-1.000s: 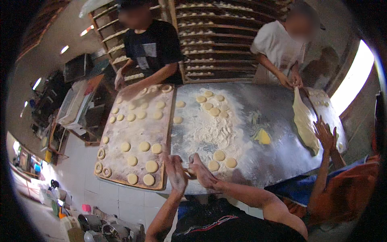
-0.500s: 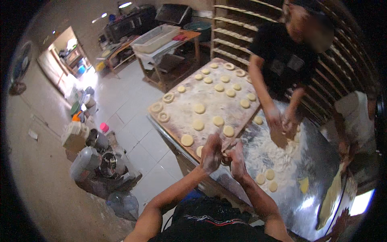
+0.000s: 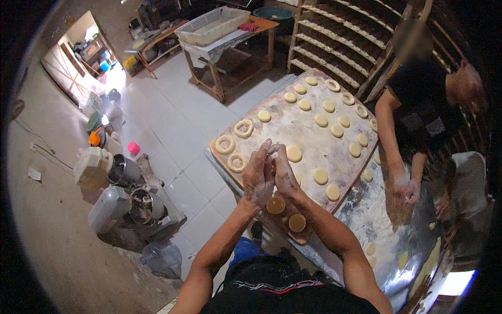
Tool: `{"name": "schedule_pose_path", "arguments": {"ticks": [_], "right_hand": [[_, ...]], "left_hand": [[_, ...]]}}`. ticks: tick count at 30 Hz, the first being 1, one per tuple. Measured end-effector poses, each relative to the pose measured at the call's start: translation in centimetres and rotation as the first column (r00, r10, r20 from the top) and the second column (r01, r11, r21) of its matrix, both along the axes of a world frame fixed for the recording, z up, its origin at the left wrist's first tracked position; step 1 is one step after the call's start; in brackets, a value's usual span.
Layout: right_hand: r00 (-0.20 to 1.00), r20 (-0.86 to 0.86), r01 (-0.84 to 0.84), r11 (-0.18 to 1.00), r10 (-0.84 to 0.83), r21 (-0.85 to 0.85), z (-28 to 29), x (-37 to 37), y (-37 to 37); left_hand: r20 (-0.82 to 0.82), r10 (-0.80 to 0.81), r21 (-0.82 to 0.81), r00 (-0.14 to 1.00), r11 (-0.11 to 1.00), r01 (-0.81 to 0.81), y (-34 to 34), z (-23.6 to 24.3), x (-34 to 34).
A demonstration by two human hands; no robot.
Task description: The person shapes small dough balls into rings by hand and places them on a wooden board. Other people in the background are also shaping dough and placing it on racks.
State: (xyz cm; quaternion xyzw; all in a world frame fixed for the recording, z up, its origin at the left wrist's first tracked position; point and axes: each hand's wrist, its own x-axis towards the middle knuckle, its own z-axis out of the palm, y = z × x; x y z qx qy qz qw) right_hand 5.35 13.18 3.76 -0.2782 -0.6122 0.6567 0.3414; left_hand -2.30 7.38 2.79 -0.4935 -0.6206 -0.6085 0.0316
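My left hand [image 3: 258, 175] and my right hand [image 3: 285, 172] are pressed together, palms facing, above the left part of a floured wooden board [image 3: 282, 123]. Their fingers are closed round something hidden between them. Flour whitens the fingers. Just left of them lie several dough rings [image 3: 243, 129]. A round dough disc [image 3: 294, 153] sits right beside my right fingers. Two shaded discs, one a dough disc [image 3: 275, 204], lie near the board's front edge between my forearms. More discs are spread over the board in loose rows.
A co-worker [image 3: 421, 97] stands at the right, hands over a floured metal table [image 3: 350, 220]. Behind stands a rack [image 3: 334, 42] of filled shelves. A plastic tub [image 3: 212, 26] rests on a small table. Machines [image 3: 141, 204] and a clear bottle [image 3: 161, 258] stand on the floor at left.
My hands have moved together to the left and farther over the board, near the dough rings. My view has shifted too. The co-worker's hands remain over the floured table.
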Motion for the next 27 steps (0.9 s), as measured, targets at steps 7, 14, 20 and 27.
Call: {"name": "schedule_pose_path", "arguments": {"ticks": [7,14,20,27], "right_hand": [[0.864,0.487,-0.002,0.967,-0.126,0.254,-1.8,-4.9,7.0],[0.652,0.488,0.388,0.808,-0.581,0.443,-2.5,2.6,8.9],[0.666,0.697,0.104,0.958,-0.266,0.267,-1.5,5.5,7.2],[0.781,0.591,-0.355,0.633,-0.204,0.688,-3.2,5.1,9.6]], "left_hand": [[0.277,0.059,-0.381,0.959,0.923,0.054,5.6,-1.7,-8.1],[-0.285,-0.110,-0.512,0.952,0.858,-0.054,7.0,-4.0,-13.4],[-0.404,-0.205,-0.548,0.892,0.835,-0.056,7.2,-3.6,-12.7],[0.011,-0.707,-0.695,0.708,0.503,0.513,-2.1,-3.1,-3.7]]}}
